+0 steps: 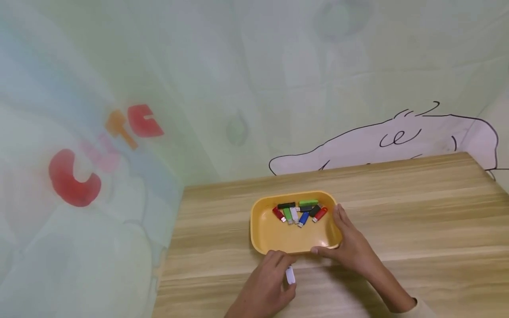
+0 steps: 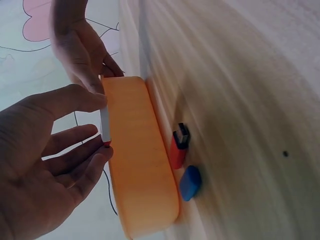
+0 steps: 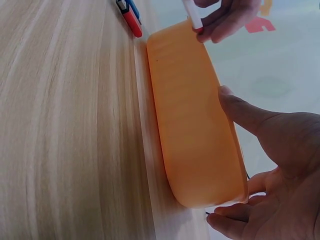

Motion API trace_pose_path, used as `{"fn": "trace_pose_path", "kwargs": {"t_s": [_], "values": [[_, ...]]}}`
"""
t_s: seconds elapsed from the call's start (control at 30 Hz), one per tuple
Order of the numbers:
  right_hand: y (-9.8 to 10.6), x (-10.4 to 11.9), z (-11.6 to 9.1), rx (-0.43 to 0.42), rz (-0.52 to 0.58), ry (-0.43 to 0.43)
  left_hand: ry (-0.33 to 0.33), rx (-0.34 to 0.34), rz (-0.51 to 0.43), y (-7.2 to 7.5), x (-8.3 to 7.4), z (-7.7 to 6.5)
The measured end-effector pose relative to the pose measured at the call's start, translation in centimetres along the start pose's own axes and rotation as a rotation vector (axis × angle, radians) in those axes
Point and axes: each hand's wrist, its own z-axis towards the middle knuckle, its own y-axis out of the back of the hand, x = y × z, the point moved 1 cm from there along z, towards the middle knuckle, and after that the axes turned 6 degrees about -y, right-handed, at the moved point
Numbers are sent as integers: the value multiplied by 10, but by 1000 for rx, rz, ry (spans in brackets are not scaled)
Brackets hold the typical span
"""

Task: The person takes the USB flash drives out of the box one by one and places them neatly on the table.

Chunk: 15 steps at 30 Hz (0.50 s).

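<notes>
My left hand (image 1: 263,285) pinches a white USB stick (image 1: 290,274) between thumb and fingers, just by the near rim of a yellow-orange plastic box (image 1: 274,236). In the left wrist view, the white stick (image 2: 105,122) shows a small red end. My right hand (image 1: 355,247) grips the box's right end, thumb on the near rim and fingers round the far side. Several USB sticks lie inside toward the back, among them a blue one (image 1: 304,219), a red one (image 1: 279,214) and a bright green one (image 1: 308,202).
Outside the box's near wall, a red USB stick (image 2: 179,150) and a blue one (image 2: 190,183) lie on the wooden table (image 1: 417,212); the left hand hides them in the head view. A printed curtain (image 1: 278,88) hangs behind the table and at its left.
</notes>
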Motion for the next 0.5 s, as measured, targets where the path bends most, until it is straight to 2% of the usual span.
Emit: {"fn": "trace_pose_path", "kwargs": {"t_s": [0.23, 0.5], "values": [[1, -1, 1, -11, 3, 9, 37, 32, -25, -5, 3, -1], [1, 0, 1, -2, 3, 3, 2, 33, 26, -17, 6, -3]]}}
